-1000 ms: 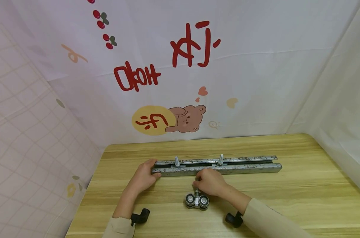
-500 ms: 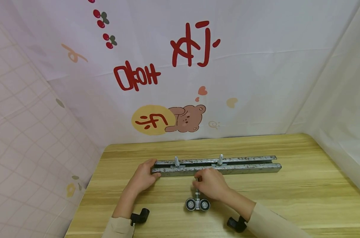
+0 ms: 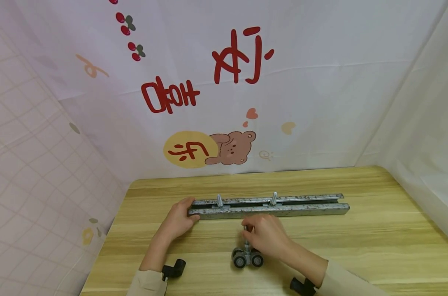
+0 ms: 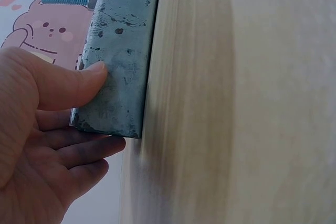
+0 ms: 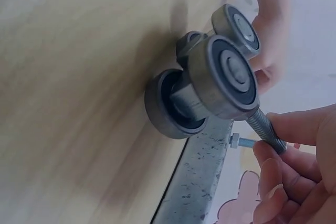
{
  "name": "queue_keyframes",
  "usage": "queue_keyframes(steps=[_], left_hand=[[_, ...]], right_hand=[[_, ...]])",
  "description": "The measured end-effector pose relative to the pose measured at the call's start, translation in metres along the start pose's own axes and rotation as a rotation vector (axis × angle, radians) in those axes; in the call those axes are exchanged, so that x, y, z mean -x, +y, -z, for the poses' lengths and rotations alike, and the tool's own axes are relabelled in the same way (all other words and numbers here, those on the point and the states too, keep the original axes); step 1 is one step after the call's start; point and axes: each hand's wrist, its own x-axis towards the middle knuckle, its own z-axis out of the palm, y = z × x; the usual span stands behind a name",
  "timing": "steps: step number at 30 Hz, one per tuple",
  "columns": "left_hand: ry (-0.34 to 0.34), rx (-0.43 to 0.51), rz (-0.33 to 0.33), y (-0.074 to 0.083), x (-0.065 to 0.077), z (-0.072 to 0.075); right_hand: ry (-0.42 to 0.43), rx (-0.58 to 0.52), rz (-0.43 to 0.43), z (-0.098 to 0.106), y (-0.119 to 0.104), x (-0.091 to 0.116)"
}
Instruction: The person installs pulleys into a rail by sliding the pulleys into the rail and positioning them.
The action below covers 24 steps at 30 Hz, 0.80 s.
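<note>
My left hand (image 3: 179,220) grips the left end of a galvanised metal track rail (image 3: 305,210), which lies across the wooden table. In the left wrist view, the thumb presses the rail's side face (image 4: 121,51) and the fingers reach around its end. Two threaded bolts, one on the left (image 3: 219,201) and one on the right (image 3: 274,199), stand up out of the rail's slot. In front of the rail, my right hand (image 3: 268,236) pinches the threaded stem of a roller trolley (image 3: 247,259) between thumb and fingers. Its several bearing wheels (image 5: 223,74) point down toward the table.
The wooden table (image 3: 386,242) extends to both sides of the rail. A white printed cloth (image 3: 320,102) hangs right behind its back edge, with more cloth at the left and right. A black wrist mount sits at each cuff.
My right hand has drawn slightly back toward me and to the right with the roller trolley, which has turned so its wheels now show in two pairs. The left hand keeps its grip in place.
</note>
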Motion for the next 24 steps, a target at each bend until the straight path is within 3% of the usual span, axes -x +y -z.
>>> queue_keyframes(steps=[14, 24], left_hand=[[0.005, 0.000, -0.004, 0.001, 0.001, -0.001], [0.008, 0.005, 0.001, 0.002, 0.002, -0.002]], right_hand=[[0.084, 0.067, 0.136, 0.007, -0.001, 0.017], [0.115, 0.014, 0.215, 0.013, 0.009, 0.028]])
